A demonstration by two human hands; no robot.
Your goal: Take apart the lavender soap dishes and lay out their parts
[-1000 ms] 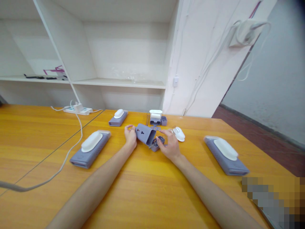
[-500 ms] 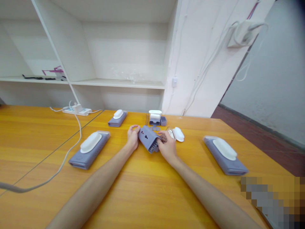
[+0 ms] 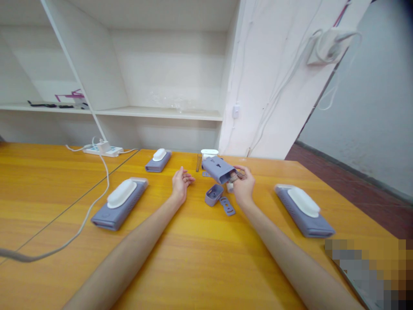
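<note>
My right hand [image 3: 243, 186] grips one end of a purple plastic housing [image 3: 218, 168] and holds it lifted above the wooden table [image 3: 200, 254], tilted to the left. My left hand [image 3: 181, 182] rests on the table to the left of it, fingers loosely spread, holding nothing. Below the lifted housing lie a small purple cap piece [image 3: 213, 194] and a flat purple strip [image 3: 227, 205]. Behind the housing stand a small white and purple part [image 3: 209, 153] and a thin brown spring [image 3: 198, 162].
Three purple devices with white tops lie around: one at the left [image 3: 120, 202], one at the back [image 3: 158, 160], one at the right [image 3: 305, 209]. A white power strip [image 3: 102, 149] with a cable [image 3: 97, 202] is at the far left. White shelves stand behind.
My right hand has lifted the purple housing up and to the right. My left hand has let go of it and opened. The cap piece and strip now lie bare on the table.
</note>
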